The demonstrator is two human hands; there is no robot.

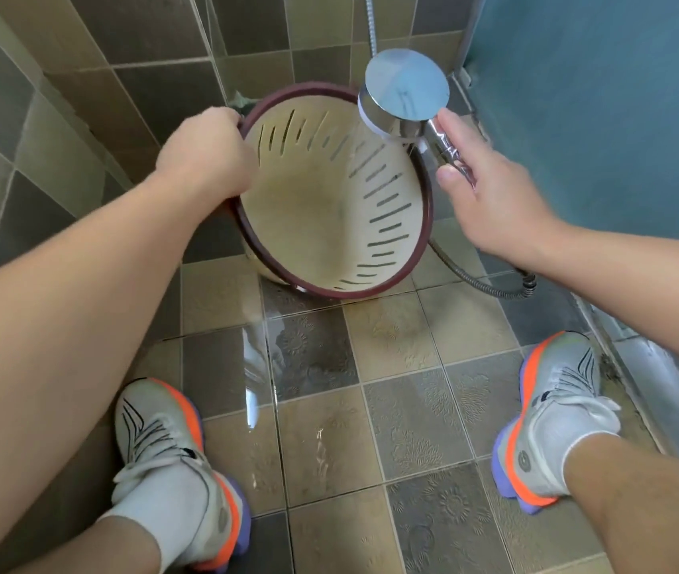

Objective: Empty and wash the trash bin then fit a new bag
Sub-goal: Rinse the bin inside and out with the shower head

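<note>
Down at the centre of the frame, the trash bin (329, 209) is tipped over so its open mouth faces the camera, its lower rim touching the wet tiled floor (404, 428). It is a cream plastic basket with rows of narrow slots through its wall and a dark red band around the rim; its inside looks stained brownish toward the bottom, and no bag is in it.

The left hand (205, 155), at centre left, grips the bin's rim at its upper left edge, fingers curled over the red band. The right hand (482, 200), at centre right, holds the chrome handle of a shower head (406, 91): the thumb and 1 finger show on either side of the handle, the other fingers are hidden behind it. The round head sits just above the bin's upper right rim, its flat back turned toward the camera, and faint streaks of water run from it into the bin. A metal hose (478, 283) curves away along the floor at the right, beside a teal panel (598, 97).

Water pools on the tiles below the bin. 2 white shoes with orange and purple soles stand apart at lower left (172, 457) and lower right (553, 412).
</note>
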